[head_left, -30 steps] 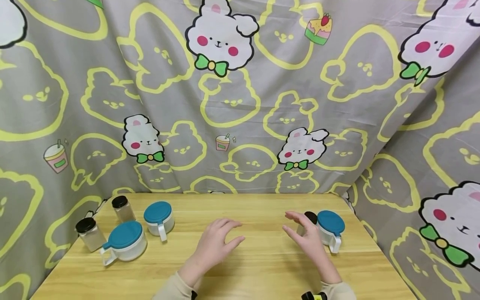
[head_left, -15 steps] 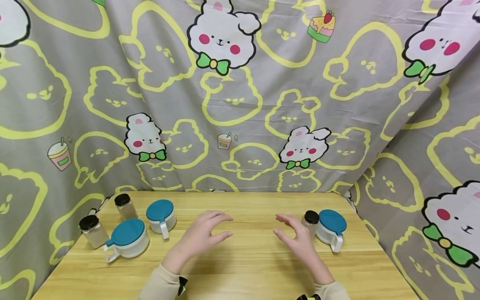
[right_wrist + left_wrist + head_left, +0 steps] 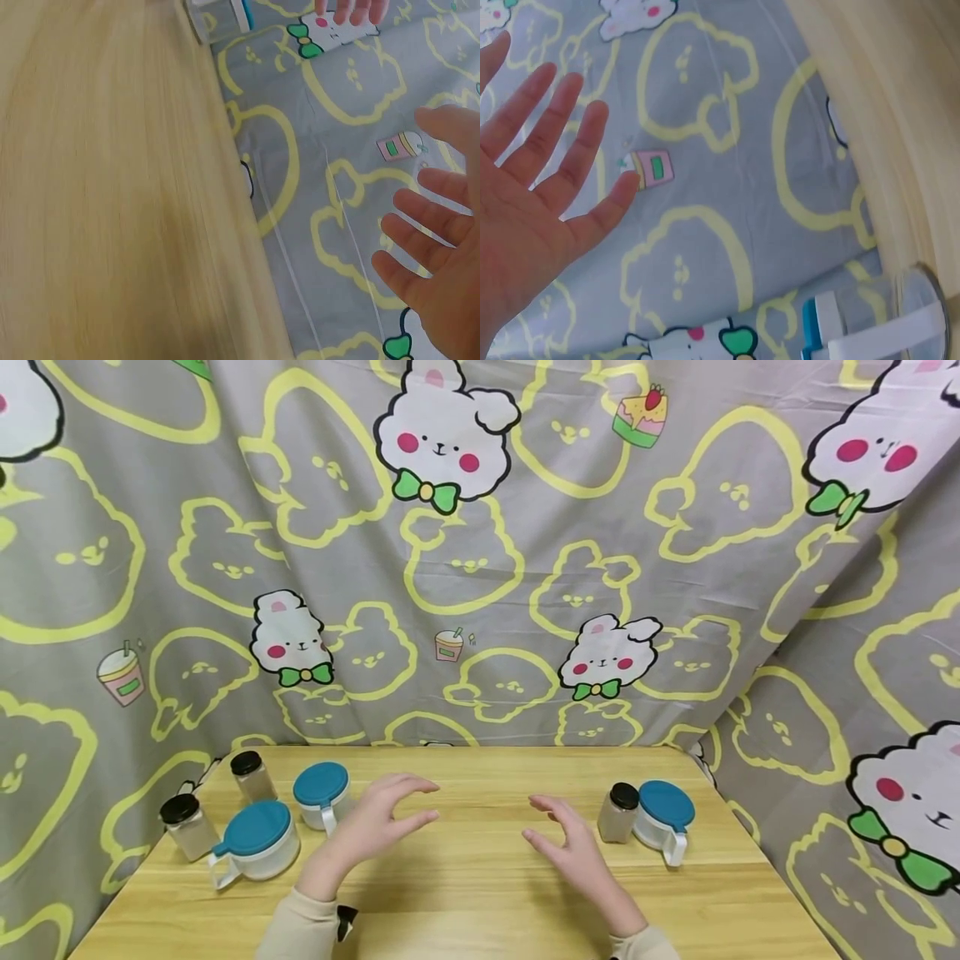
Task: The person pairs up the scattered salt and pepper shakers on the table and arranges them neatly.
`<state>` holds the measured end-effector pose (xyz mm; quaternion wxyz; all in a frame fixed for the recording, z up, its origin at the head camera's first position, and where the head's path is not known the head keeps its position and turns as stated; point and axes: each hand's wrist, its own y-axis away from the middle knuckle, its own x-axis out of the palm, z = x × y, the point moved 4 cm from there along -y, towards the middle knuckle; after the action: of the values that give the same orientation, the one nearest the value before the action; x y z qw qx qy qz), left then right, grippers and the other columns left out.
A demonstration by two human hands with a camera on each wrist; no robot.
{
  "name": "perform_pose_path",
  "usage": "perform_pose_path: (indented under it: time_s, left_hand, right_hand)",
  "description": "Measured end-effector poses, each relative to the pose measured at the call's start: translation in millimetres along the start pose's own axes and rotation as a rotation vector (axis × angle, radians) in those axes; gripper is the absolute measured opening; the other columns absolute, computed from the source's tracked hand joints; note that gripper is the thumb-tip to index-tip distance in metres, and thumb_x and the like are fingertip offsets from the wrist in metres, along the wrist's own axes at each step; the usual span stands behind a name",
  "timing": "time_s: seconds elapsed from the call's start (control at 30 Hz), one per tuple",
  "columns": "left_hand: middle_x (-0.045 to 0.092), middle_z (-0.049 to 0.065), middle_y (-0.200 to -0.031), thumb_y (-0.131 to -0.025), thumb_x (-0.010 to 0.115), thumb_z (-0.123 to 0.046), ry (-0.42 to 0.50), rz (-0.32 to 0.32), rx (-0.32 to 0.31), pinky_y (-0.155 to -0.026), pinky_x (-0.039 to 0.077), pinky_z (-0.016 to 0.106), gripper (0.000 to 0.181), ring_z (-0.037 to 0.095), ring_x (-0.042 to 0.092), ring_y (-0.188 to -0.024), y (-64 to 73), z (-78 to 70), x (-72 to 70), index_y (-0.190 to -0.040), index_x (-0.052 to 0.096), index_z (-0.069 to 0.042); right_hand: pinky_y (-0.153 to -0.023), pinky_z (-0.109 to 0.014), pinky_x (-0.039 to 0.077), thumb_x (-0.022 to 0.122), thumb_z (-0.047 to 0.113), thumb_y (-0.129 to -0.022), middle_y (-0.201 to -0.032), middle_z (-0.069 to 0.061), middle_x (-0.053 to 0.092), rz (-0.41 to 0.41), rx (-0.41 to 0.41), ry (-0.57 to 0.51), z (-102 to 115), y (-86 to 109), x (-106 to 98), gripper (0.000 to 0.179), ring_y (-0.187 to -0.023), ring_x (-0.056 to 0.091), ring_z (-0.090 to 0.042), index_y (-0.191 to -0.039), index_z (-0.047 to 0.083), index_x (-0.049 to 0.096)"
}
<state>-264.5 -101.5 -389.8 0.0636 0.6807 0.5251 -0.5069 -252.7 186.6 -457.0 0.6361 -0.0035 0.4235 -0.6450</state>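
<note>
My left hand [image 3: 375, 822] hovers over the table left of the middle, fingers spread and nothing held. It partly covers a small round container [image 3: 321, 785] with a blue lid and white handle. In the left wrist view the palm and spread fingers [image 3: 574, 157] show before the curtain. My right hand [image 3: 573, 847] hangs over the table right of the middle, fingers relaxed and holding nothing. To its right stands a black-capped square spice jar [image 3: 617, 814]. Beside that jar is another blue-lidded container [image 3: 664, 814] with its handle toward me.
At the left stand a larger blue-lidded container [image 3: 258, 839] and two black-capped jars, one nearer [image 3: 187, 827] and one farther back [image 3: 253, 777]. A grey curtain [image 3: 480, 710] with cartoon rabbits hangs behind the wooden table [image 3: 480, 893] and along its right side.
Both hands have moved left. The left hand now overlaps the small blue-lidded container, and the right hand has come away from in front of the right-hand jar. The containers and jars stay put.
</note>
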Motion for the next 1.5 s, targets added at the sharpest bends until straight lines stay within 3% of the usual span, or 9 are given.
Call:
perform_pose_path:
  time_s: [0.37,0.67,0.87,1.0,1.17,1.5]
  left_hand:
    - [0.069,-0.005,-0.117,-0.087,0.072,-0.034,-0.019,-0.071,-0.034,-0.092,0.055,0.042,0.033,0.017,0.065,-0.112,5.7,13.0,-29.7,-0.118,0.068,-0.023]
    - [0.066,0.003,-0.122,-0.089,0.071,-0.033,-0.032,-0.126,-0.107,-0.094,0.052,0.046,0.038,0.027,0.061,-0.117,15.2,26.3,-53.0,-0.122,0.067,-0.016]
    - [0.065,0.005,-0.125,-0.091,0.068,-0.034,-0.004,-0.148,-0.159,-0.097,0.05,0.049,0.039,0.028,0.059,-0.12,23.1,33.9,-71.8,-0.126,0.064,-0.016]
    - [0.066,0.006,-0.122,-0.092,0.068,-0.031,-0.023,-0.203,-0.183,-0.095,0.05,0.051,0.036,0.028,0.059,-0.117,30.4,39.0,-86.0,-0.124,0.065,-0.016]
    - [0.068,0.006,-0.118,-0.091,0.07,-0.024,-0.079,-0.298,-0.176,-0.093,0.047,0.04,0.033,0.023,0.059,-0.111,38.8,45.2,-102.2,-0.122,0.066,-0.014]
    - [0.064,0.017,-0.121,-0.09,0.07,-0.023,-0.137,-0.388,-0.273,-0.092,0.041,0.058,0.037,0.034,0.053,-0.113,63.9,59.9,-133.0,-0.122,0.065,-0.005]
  right_hand:
    - [-0.096,-0.041,0.052,0.075,0.022,-0.085,-0.126,-0.004,0.064,0.053,-0.021,-0.027,12,-9.7,22,0.05,-0.114,0.06,-0.023,-0.13,0.009,0.059]
    - [-0.099,-0.041,0.052,0.075,0.023,-0.085,-0.128,-0.002,0.062,0.07,-0.03,-0.046,19,-18.8,44,0.05,-0.116,0.058,-0.021,-0.131,0.014,0.059]
    - [-0.095,-0.043,0.052,0.075,0.022,-0.086,-0.128,-0.004,0.062,0.055,-0.055,-0.078,28,-28.5,60,0.051,-0.115,0.059,-0.024,-0.132,0.007,0.058]
    - [-0.096,-0.043,0.051,0.074,0.024,-0.086,-0.129,-0.005,0.061,0.057,-0.021,-0.11,32,-33.7,72,0.053,-0.117,0.058,-0.024,-0.133,0.008,0.057]
    - [-0.1,-0.045,0.048,0.074,0.026,-0.086,-0.133,-0.007,0.057,0.069,0.024,-0.146,35,-40.1,87,0.056,-0.122,0.054,-0.025,-0.136,0.01,0.054]
    - [-0.103,-0.052,0.044,0.072,0.032,-0.087,-0.14,-0.012,0.05,0.125,0.103,-0.239,43,-49.1,119,0.064,-0.127,0.049,-0.031,-0.141,0.008,0.046]
